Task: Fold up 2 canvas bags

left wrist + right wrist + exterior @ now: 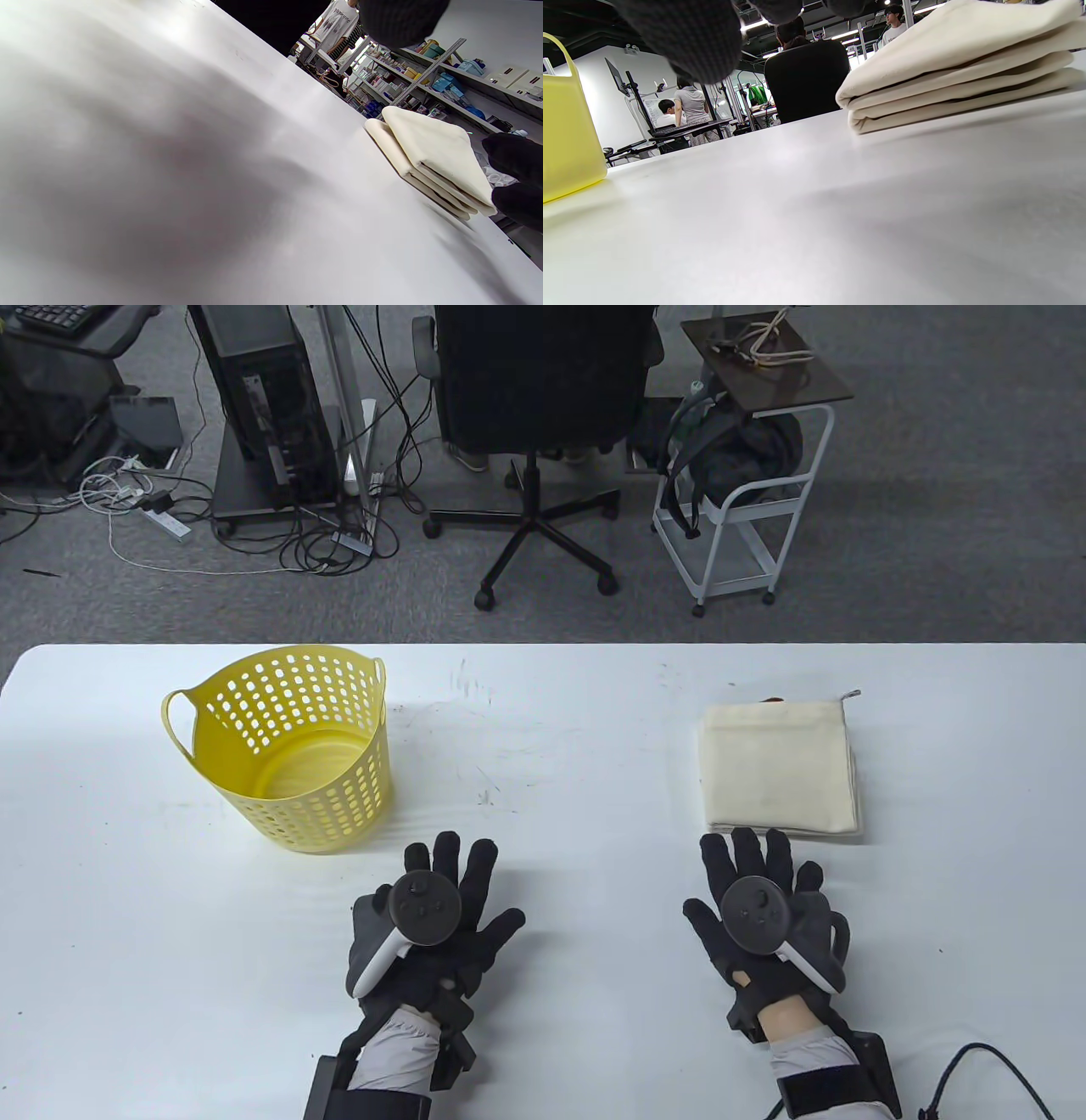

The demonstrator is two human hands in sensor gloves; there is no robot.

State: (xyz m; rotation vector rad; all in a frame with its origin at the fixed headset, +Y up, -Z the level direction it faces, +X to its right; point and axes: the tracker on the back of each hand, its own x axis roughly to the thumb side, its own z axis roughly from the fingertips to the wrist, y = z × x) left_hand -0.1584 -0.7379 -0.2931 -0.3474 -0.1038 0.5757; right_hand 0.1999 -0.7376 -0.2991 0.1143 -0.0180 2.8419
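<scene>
Neatly folded cream canvas bags [779, 768], stacked

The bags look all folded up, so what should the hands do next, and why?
Probably nothing more than lifting away. The bags lie in a neat folded stack on the table, and both the left hand and right hand rest flat and hold nothing. The yellow basket shows no bag inside.

Bright, even overhead lighting

Soft shadows are cast on the white table [169, 169]; nearby gloved fingers [687, 38] are rendered blurred in the wrist views.
</scene>
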